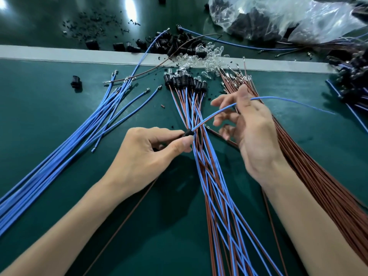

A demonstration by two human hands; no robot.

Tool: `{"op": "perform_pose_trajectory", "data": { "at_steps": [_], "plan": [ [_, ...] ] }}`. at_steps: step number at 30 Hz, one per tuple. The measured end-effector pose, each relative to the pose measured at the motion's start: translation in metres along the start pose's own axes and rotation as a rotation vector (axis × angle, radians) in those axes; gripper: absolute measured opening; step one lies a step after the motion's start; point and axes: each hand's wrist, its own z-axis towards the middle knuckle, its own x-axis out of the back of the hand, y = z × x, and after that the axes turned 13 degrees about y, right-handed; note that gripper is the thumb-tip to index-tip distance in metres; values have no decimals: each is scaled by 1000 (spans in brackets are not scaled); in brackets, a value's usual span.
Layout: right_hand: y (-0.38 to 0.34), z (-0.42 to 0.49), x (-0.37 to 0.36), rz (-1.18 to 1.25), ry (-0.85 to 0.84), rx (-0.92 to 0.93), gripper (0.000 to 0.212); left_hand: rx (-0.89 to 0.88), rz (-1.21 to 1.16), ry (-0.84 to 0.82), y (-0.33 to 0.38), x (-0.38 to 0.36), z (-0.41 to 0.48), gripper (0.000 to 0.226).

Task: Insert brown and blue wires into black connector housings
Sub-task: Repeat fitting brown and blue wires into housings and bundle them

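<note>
My left hand (151, 152) pinches a small black connector housing (188, 133) between thumb and forefinger above the green mat. A blue wire (215, 114) runs out of that housing up to my right hand (253, 132), which holds it near the thumb; the wire's far end swings off to the right. Under both hands lies a bundle of finished brown-and-blue wire pairs (211, 176) with black housings and bulbs (185, 81) at their far ends. Loose blue wires (83, 132) fan out on the left. A thick bundle of brown wires (310, 176) lies on the right.
Clear glass bulbs (207, 56) and loose black housings (163, 44) are heaped along a grey strip (59, 54) across the table. A plastic bag (278, 18) of black parts sits at the back right. One lone housing (76, 83) lies at the left. More assemblies (350, 76) are piled at the right edge.
</note>
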Motion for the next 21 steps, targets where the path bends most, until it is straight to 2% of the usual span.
{"op": "perform_pose_trajectory", "data": {
  "at_steps": [2,4,6,10,13,17,18,19,21],
  "plan": [
    [1,-2,-2,-143,-22,60,33,-3,14,-20,-1,-2,-2,16],
    [5,-6,-7,-312,-155,121,24,-32,52,-46,-1,-3,-4,24],
    [3,-6,-7,-352,-216,127,19,-59,80,-55,-1,-3,-4,23],
    [-8,4,3,-155,-23,29,34,-27,65,-22,-1,-1,-2,11],
    [-10,4,3,-154,43,113,36,-38,59,-7,0,-2,-3,16],
    [-6,-4,-1,-467,-252,143,33,-75,99,-22,-1,-4,-3,21],
    [-6,-5,-1,-495,-271,153,33,-76,102,-26,-2,-4,-3,21],
    [-7,-3,0,-459,-241,155,33,-74,98,-28,-2,-3,-3,21],
    [-12,1,4,-209,-79,92,37,-72,87,-22,-2,-3,-3,21]
  ]
}}
